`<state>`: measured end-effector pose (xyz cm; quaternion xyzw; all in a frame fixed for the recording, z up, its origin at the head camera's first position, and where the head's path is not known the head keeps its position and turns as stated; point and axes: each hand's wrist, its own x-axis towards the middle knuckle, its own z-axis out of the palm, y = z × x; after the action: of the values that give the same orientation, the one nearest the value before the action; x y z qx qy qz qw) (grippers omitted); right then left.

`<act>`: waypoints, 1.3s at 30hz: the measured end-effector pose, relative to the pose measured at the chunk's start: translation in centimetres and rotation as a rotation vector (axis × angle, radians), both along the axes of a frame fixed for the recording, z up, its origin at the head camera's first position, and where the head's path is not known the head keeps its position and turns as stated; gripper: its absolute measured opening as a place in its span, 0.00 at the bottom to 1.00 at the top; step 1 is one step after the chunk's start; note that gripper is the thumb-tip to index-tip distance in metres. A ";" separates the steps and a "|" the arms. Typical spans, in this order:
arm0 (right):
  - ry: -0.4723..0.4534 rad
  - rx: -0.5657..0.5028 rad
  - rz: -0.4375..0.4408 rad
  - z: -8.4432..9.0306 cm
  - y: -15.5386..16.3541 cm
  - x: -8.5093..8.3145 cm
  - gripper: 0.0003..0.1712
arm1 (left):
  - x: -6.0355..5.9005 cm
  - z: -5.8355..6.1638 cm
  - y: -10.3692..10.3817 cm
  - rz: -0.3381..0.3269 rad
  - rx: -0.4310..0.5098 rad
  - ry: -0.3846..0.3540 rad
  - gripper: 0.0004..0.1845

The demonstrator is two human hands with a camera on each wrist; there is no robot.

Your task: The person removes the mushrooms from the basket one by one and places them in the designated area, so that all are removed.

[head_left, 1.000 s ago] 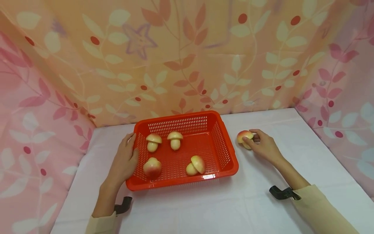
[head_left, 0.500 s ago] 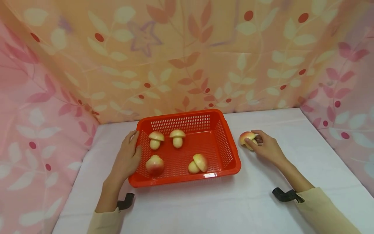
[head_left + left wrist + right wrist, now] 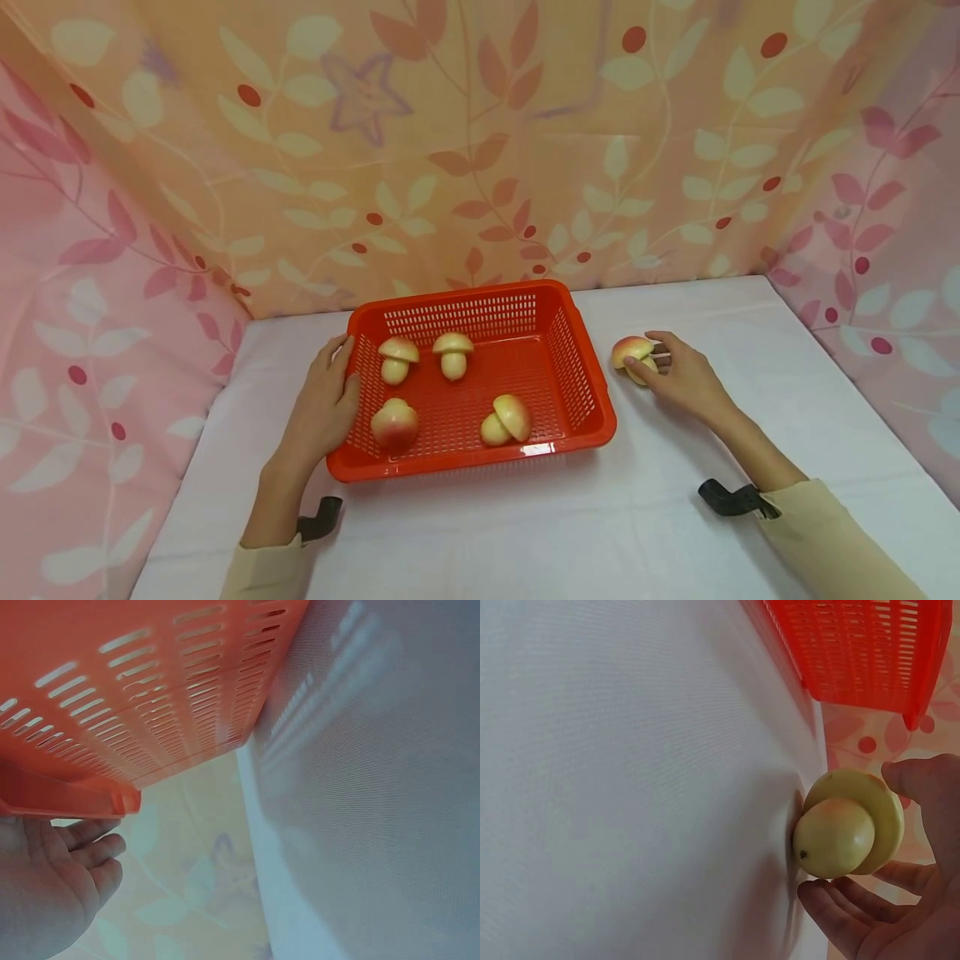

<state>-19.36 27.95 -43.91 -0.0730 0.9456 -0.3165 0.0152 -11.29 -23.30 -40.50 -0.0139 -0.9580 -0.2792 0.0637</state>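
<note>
An orange slotted basket (image 3: 572, 367) stands on the white table and holds several toy mushrooms, among them one lying on its side (image 3: 508, 418) and one upright at the back (image 3: 453, 353). My left hand (image 3: 326, 400) rests against the basket's left wall with relaxed fingers, thumb on the rim. The left wrist view shows that hand (image 3: 52, 885) under the basket's rim (image 3: 67, 799). To the right of the basket, my right hand (image 3: 675, 379) grips another toy mushroom (image 3: 630, 353) that touches the table. In the right wrist view this mushroom (image 3: 847, 825) sits between thumb and fingers (image 3: 840, 919).
Floral curtains (image 3: 480, 150) wall in the table at the back and on both sides. A white cloth (image 3: 600, 517) covers the table. Black wrist mounts (image 3: 731, 498) sit by both sleeves. The basket (image 3: 862, 645) lies just left of the right hand.
</note>
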 end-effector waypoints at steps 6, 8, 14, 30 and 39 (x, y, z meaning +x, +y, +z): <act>0.030 0.028 0.002 0.7 0.2 0.1 0.47 | 0.0 -0.1 0.0 -0.005 0.000 0.009 0.33; 0.039 0.038 0.002 1.0 0.1 0.2 0.47 | -0.1 -0.1 0.0 -0.004 0.001 0.008 0.33; 0.105 0.034 -0.012 2.2 0.0 0.7 0.44 | -0.2 -0.3 0.1 -0.008 0.014 0.012 0.33; 0.152 0.024 0.013 6.0 -2.8 1.5 0.40 | 0.1 0.2 -0.1 -0.025 0.047 0.026 0.33; 0.207 -0.037 0.039 8.0 -5.1 1.8 0.34 | 0.0 0.1 -0.1 -0.039 0.046 0.042 0.33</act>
<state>-17.52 22.81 -35.87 -0.1238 0.9345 -0.3244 -0.0777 -11.32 -23.43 -40.43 -0.0367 -0.9493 -0.3022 0.0785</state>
